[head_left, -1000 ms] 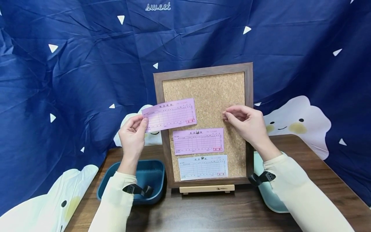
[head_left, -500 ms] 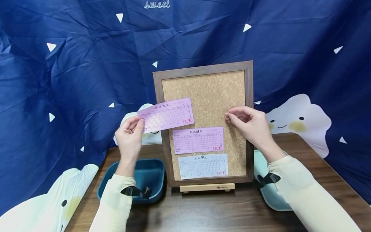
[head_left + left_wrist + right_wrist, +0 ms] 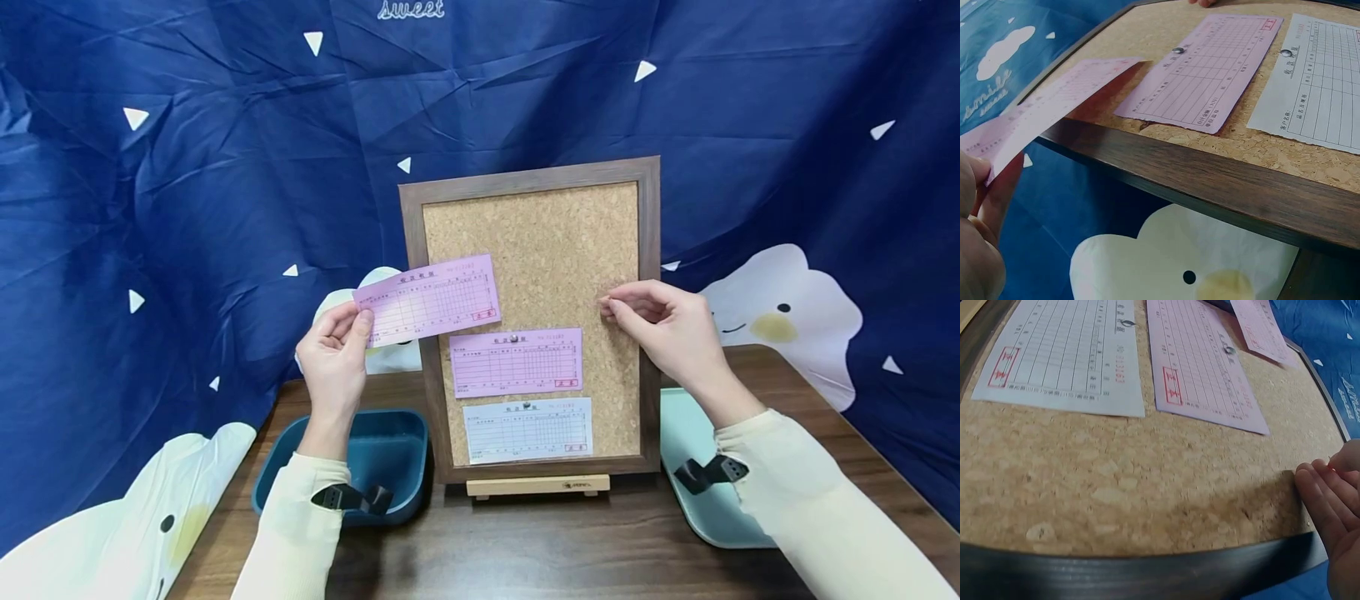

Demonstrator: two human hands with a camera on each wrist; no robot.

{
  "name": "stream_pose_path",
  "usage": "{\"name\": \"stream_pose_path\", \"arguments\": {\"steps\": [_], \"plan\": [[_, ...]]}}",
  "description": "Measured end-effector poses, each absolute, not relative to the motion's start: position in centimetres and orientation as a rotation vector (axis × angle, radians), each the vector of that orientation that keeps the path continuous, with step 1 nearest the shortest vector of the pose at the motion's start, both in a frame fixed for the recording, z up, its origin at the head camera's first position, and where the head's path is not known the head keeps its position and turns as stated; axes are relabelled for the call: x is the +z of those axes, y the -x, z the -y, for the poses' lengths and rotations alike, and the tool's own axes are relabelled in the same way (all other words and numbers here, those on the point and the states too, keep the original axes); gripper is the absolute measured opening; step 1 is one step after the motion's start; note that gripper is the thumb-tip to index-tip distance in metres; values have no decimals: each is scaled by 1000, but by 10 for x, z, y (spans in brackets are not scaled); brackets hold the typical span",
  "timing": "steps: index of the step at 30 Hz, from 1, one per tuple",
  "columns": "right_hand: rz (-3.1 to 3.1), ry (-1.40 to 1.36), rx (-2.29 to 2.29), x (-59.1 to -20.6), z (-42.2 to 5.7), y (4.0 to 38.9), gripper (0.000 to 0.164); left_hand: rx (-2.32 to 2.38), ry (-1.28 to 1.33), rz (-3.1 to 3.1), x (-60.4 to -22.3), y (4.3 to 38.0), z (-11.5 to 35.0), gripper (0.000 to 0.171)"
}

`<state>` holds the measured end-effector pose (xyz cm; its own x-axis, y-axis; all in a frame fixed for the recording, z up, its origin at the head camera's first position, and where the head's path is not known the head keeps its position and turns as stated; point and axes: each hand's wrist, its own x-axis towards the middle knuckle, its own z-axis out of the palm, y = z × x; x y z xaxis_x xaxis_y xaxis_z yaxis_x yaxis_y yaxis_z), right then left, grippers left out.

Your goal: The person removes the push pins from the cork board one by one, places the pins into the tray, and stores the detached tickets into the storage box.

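My left hand (image 3: pixel 333 350) pinches a pink receipt slip (image 3: pixel 427 298) by its lower left corner, thumb in front. The slip tilts upward to the right, its right part in front of the framed cork board (image 3: pixel 555 250); in the left wrist view it stands off the board. My right hand (image 3: pixel 663 333) is near the board's right side, thumb and fingertips pinched together on a tiny pin, mostly hidden by the fingers. On the board another pink slip (image 3: pixel 516 367) hangs above a white slip (image 3: pixel 528 433). Each is held by a silvery pushpin at its top.
The board stands on a small wooden easel (image 3: pixel 537 485) on a dark wood table (image 3: pixel 480 550). A dark teal bin (image 3: pixel 401 458) sits at left, a pale green tray (image 3: pixel 720 521) at right. Behind hangs a blue patterned cloth (image 3: pixel 225 167).
My right hand has drawn a little to the right, still pinched. My left hand has shifted slightly left with the pink slip. The pinned slips stay in place.
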<state>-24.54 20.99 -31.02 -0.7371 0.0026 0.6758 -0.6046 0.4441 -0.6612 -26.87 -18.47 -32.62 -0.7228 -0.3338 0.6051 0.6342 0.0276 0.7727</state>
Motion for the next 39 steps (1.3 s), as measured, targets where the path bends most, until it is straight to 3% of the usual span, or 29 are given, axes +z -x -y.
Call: {"name": "stream_pose_path", "arguments": {"steps": [39], "plan": [[2074, -483, 1381, -322, -246, 227, 12, -1779, 313, 1584, -336, 262, 206, 20]]}}
